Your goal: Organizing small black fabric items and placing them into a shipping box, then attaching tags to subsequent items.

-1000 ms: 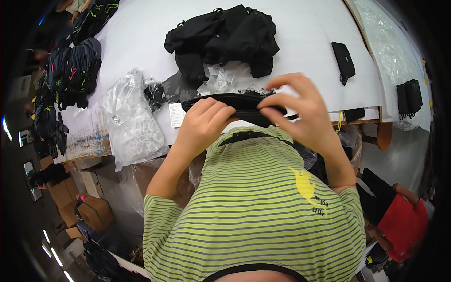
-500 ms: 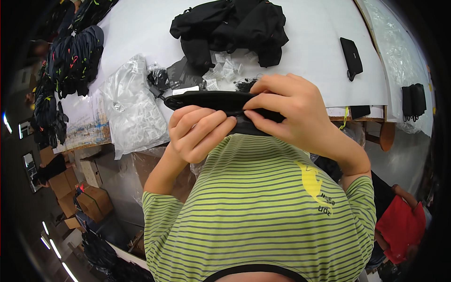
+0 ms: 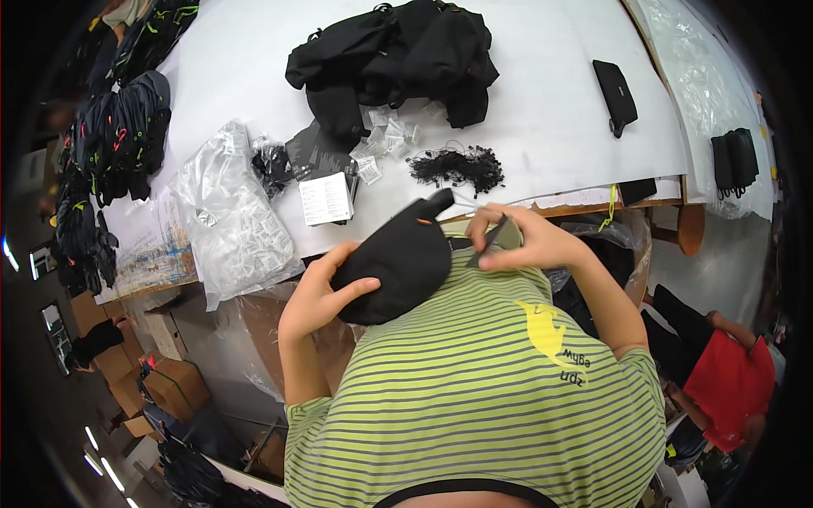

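Observation:
A black fabric pouch (image 3: 396,264) with a small orange tab tilts in front of my chest. My left hand (image 3: 318,292) grips its left side, thumb on the face and fingers behind. Beside the pouch's right end, my right hand (image 3: 533,241) pinches a dark hang tag (image 3: 498,240) between thumb and fingers. Whether the tag is fastened to the pouch I cannot tell. Just beyond, on the table, lie a heap of black tag strings (image 3: 461,169) and a stack of white printed cards (image 3: 326,199).
Black bags (image 3: 398,63) are piled on the white table (image 3: 542,93). A clear plastic bag (image 3: 233,229) of small white pieces lies at the left edge. Another black pouch (image 3: 615,95) rests at the right. Cardboard boxes (image 3: 175,383) stand low left; a person in red (image 3: 730,385) is lower right.
The pouch has turned from edge-on to face-up and tilted. My left hand has moved to its side. My right hand has left its opening and now pinches the hang tag.

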`<act>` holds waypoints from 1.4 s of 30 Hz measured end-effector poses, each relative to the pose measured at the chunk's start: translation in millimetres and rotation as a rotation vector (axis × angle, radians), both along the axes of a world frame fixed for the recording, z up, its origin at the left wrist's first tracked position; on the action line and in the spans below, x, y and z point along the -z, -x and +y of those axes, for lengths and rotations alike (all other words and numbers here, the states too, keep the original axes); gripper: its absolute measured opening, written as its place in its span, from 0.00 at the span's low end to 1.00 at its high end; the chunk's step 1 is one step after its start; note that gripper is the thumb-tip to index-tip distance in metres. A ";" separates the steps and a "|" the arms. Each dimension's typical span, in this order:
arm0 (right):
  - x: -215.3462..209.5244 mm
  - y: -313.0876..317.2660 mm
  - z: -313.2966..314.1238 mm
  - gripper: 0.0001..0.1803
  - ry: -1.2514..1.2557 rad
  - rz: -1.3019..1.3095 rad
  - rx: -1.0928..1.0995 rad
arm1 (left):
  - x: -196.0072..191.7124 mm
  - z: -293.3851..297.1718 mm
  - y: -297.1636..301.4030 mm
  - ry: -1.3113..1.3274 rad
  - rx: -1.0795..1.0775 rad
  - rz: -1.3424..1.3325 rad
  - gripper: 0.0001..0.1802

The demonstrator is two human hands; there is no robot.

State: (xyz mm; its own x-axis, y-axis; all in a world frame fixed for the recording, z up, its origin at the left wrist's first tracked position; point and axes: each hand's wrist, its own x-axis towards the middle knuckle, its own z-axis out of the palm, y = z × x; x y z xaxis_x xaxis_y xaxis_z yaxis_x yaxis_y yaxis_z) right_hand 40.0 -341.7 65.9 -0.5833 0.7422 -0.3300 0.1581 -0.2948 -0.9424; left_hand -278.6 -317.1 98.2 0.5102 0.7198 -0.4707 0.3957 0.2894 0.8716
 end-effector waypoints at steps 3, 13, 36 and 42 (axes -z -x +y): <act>16.7 -6.2 1.2 0.18 0.149 0.182 0.340 | 11.7 -1.8 10.0 0.233 -0.096 -0.104 0.18; 6.0 -68.5 15.3 0.17 -0.283 -0.426 0.358 | 19.8 -4.9 -12.7 0.046 0.262 0.141 0.13; 48.9 -5.4 37.3 0.17 0.827 0.859 1.221 | 24.0 2.9 -54.4 -0.072 0.410 0.125 0.19; 52.1 -5.0 33.8 0.18 0.730 1.082 0.959 | 30.5 6.4 -53.2 -0.072 0.364 0.130 0.19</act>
